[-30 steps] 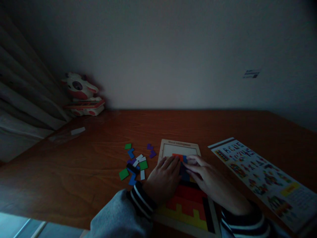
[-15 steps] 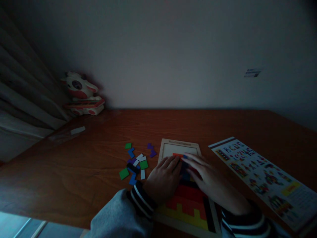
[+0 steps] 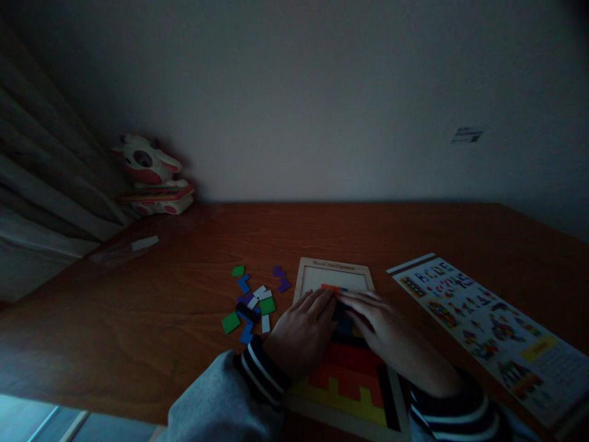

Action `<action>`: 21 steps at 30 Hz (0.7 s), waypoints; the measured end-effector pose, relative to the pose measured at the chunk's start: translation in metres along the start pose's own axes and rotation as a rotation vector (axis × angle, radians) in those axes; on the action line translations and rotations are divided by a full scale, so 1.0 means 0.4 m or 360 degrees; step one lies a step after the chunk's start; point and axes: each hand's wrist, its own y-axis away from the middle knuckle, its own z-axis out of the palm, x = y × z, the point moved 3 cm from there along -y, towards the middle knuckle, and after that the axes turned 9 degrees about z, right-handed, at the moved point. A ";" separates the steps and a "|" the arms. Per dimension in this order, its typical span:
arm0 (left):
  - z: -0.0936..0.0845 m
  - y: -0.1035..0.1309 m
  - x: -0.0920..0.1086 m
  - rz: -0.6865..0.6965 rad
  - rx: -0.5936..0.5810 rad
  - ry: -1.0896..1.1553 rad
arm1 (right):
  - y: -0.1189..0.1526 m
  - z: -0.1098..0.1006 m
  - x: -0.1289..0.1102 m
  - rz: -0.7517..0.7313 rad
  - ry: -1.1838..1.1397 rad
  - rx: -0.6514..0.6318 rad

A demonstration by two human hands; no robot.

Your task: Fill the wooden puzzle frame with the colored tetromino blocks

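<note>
Wall: it rises behind everything you work on, plain grey (image 3: pixel 322 110).
Worktop: reddish-brown wood (image 3: pixel 138 344), reaching back to the wall and bearing your tray, the pieces and the sheet.
Curtain: pale folds (image 3: pixel 41 166) hang at your far left.
Printed sheet: it lies flat and slanted to the right of your tray (image 3: pixel 492 331), showing letters, numbers and coloured block figures.
Wooden tray: it lies in front of you, under your hands (image 3: pixel 334 264). Its upper recess shows a bare pale base; lower down, red, yellow, orange and black pieces fit side by side (image 3: pixel 350 362).
Sleeves: grey, with black cuffs striped white (image 3: pixel 225 393).
Left hand: palm down over the tray's pieces (image 3: pixel 304 334), your fingers stretched forward and held close together.
Right hand: it reaches in from the other side (image 3: pixel 381 322), fingers extended and bunched, tips beside your left fingertips. You may have a piece under them; I cannot tell whether they pinch one.
Cow toy: white and red, at the back left near the curtain (image 3: pixel 151 175).
Loose pieces: green, blue, white, purple and black, left of your tray, several overlapping (image 3: pixel 267 306).
Orange-red piece: partly showing just beyond your fingertips, inside the tray (image 3: pixel 330 286).
</note>
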 end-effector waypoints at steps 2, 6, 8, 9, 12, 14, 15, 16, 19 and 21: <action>-0.010 0.006 -0.008 -0.0016 0.0060 0.0014 | 0.000 -0.001 0.001 -0.0005 0.0017 0.0002; -0.049 0.029 -0.044 -0.0150 0.0133 -0.0015 | 0.002 -0.005 0.003 -0.0023 0.0045 0.0062; -0.074 0.049 -0.072 -0.0217 0.0104 -0.0032 | 0.004 -0.006 0.006 -0.0039 0.0049 0.0086; -0.088 0.062 -0.088 -0.0249 0.0091 -0.0036 | 0.005 -0.006 0.007 -0.0045 0.0049 0.0087; -0.128 0.112 -0.142 -0.0397 0.0051 -0.0042 | 0.009 -0.011 0.007 -0.0041 0.0055 0.0094; -0.149 0.155 -0.179 -0.0548 -0.0008 -0.0046 | 0.012 -0.023 0.002 -0.0053 0.0072 0.0105; -0.158 0.177 -0.195 -0.0616 -0.0047 -0.0027 | 0.012 -0.032 -0.003 -0.0060 0.0089 0.0106; -0.165 0.199 -0.207 -0.0676 -0.0078 0.0001 | 0.012 -0.042 -0.008 -0.0065 0.0110 0.0102; -0.178 0.250 -0.227 -0.0802 -0.0149 0.0126 | -0.002 -0.078 -0.031 -0.0077 0.0187 0.0063; -0.181 0.269 -0.228 -0.0847 -0.0174 0.0203 | -0.021 -0.100 -0.049 -0.0083 0.0231 0.0018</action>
